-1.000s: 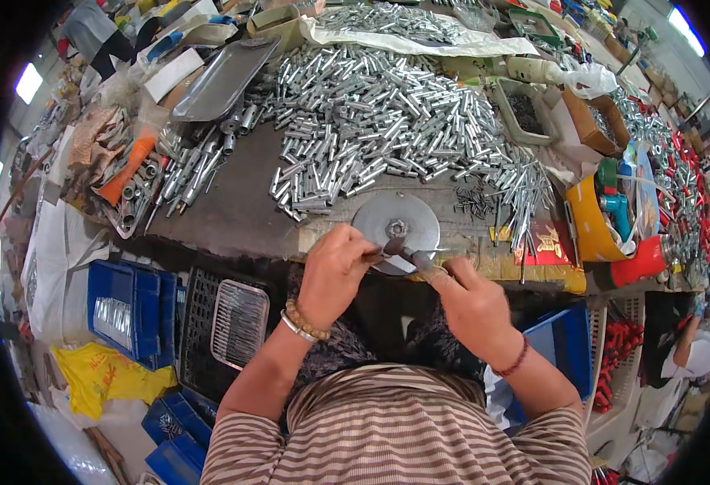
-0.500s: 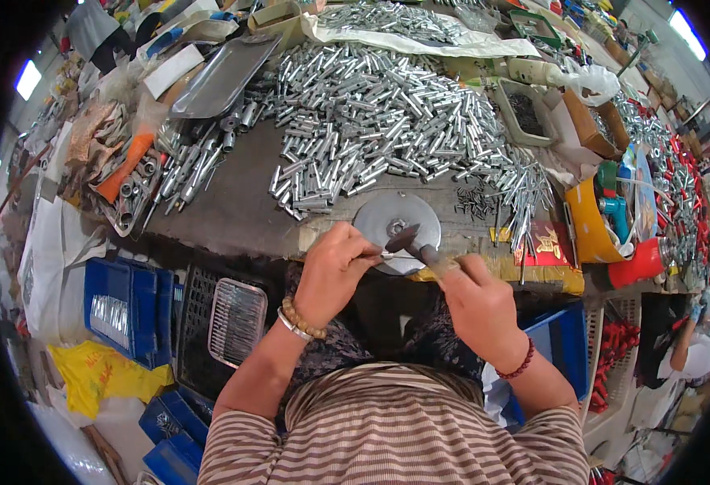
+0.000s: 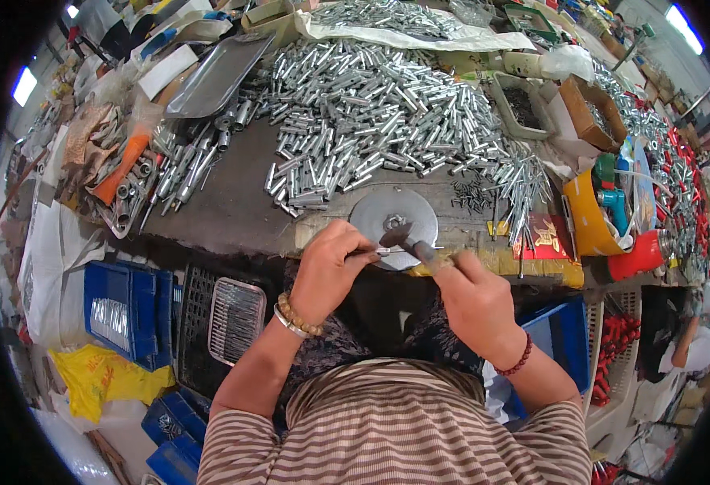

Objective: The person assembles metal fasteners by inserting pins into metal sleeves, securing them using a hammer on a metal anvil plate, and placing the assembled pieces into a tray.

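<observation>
A round grey metal disc [image 3: 379,212] lies at the bench's near edge, with a small metal fitting at its middle. Pinched in the fingertips of my left hand [image 3: 332,263] is a small silver metal rod [image 3: 386,251], held low over the near part of the disc. My right hand [image 3: 475,301] grips the handle of a hammer [image 3: 407,242]. The dark hammer head is over the disc, just above the rod; whether it touches the rod I cannot tell. Beyond the disc spreads a big heap of silver metal tubes [image 3: 387,113].
Small dark pins [image 3: 472,194] and thin metal rods [image 3: 525,194] lie right of the disc. A yellow holder [image 3: 591,214] with tools stands farther right. At the left are a metal tray [image 3: 221,77] and loose sockets. Below the bench sit blue bins [image 3: 124,311] and a tray of rods [image 3: 238,322].
The view has shifted slightly. Both hands stay at the disc, the left still pinching the rod and the right still gripping the hammer, its head barely moved.
</observation>
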The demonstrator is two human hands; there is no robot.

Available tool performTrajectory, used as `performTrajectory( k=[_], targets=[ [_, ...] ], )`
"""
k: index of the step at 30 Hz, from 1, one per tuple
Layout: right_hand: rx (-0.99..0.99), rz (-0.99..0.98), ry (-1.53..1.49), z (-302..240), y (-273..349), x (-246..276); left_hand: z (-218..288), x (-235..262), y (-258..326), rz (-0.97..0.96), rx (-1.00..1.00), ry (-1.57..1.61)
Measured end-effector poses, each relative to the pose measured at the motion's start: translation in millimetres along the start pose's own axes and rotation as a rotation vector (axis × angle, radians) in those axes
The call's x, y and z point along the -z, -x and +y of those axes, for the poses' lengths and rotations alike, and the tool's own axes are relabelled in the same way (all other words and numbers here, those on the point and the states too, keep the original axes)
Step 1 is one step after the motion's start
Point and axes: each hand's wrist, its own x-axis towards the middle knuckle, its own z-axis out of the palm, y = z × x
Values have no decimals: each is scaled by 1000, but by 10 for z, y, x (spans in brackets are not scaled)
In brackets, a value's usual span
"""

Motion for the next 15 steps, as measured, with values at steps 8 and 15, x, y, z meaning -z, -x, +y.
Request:
performTrajectory(
  k=[8, 15],
  targets=[
    [-174, 13, -298, 299, -270, -126, 21, 18, -2, -47, 56, 19],
    [-42, -103, 83, 215, -182, -238, -17, -11, 81, 7, 18, -7]
  ],
)
